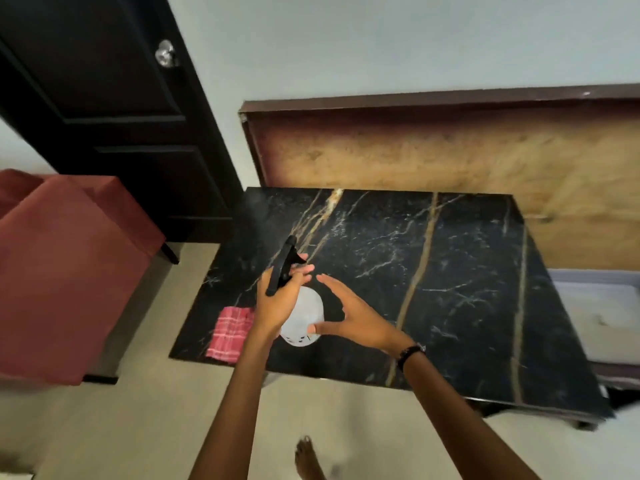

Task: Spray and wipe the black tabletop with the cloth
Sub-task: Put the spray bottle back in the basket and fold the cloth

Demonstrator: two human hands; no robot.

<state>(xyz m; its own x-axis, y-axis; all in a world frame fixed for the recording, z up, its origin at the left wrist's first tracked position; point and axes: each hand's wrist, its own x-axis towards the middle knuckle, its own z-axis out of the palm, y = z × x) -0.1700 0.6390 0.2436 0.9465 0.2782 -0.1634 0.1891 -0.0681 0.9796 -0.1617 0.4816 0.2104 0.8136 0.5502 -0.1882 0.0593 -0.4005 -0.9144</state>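
left hand gripped the spray bottle, right hand open, thumb touching it; cloth just left could've gotten soaked by stray mist.

The table has a black top with gold and white veins like marble. It stands on a pale floor. A red checked cloth lies flat on the table, at its near left corner.
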